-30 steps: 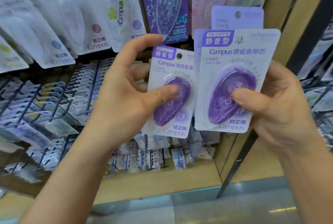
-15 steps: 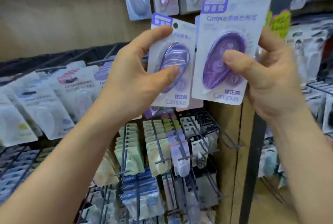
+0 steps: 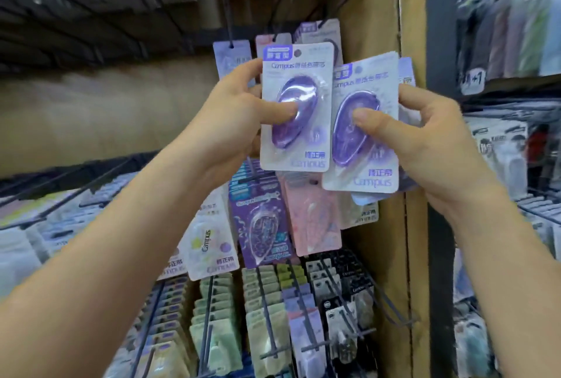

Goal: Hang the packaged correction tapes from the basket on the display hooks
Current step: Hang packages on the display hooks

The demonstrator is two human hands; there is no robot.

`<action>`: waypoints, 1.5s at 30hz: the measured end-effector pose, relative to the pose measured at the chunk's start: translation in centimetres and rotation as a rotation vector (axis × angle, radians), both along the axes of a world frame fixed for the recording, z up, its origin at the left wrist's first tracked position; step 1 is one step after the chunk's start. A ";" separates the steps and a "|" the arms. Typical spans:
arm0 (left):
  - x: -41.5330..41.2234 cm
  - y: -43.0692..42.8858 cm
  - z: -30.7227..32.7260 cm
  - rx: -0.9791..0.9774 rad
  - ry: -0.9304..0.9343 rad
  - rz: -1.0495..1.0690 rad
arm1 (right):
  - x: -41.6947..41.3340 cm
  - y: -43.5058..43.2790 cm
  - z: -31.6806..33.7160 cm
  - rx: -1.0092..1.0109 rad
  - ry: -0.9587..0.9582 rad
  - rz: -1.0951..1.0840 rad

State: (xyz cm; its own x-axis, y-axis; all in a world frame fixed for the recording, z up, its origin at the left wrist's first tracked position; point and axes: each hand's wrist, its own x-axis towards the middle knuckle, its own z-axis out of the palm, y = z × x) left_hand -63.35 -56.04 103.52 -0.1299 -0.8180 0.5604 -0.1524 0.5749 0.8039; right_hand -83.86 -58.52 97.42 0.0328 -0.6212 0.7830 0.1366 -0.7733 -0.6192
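My left hand [image 3: 233,122] pinches one purple correction tape pack [image 3: 299,74], thumb on its blister, held upright in front of the upper display hooks [image 3: 229,28]. My right hand [image 3: 425,146] grips a small stack of the same purple packs [image 3: 370,177], thumb on the front blister, just right of and slightly lower than the left pack. Both sit before packs hanging on the top row [image 3: 230,57]. The basket is out of view.
Below hang a dark purple pack [image 3: 264,225], a pink pack [image 3: 315,219] and a white pack [image 3: 209,244]. Lower hooks carry rows of small green, grey and black packets [image 3: 267,311]. A wooden upright [image 3: 382,28] and a dark post [image 3: 440,28] stand to the right.
Both hands have risen with their packs from the lower rows to the top row of hooks, and the view has tilted upward. The left pack now sits higher than the right stack.
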 end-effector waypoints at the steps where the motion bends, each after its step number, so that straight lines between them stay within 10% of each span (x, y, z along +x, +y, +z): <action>1: 0.0 -0.3 0.4 0.001 0.023 -0.009 | -0.1 0.1 0.3 0.010 0.010 0.002; 16: -5.0 -5.3 5.0 -0.218 -0.146 -0.051 | -1.8 0.8 1.6 -0.280 0.024 -0.487; 45: -7.3 -10.0 6.3 -0.425 -0.493 0.424 | -4.4 1.0 2.3 -0.141 0.046 -0.028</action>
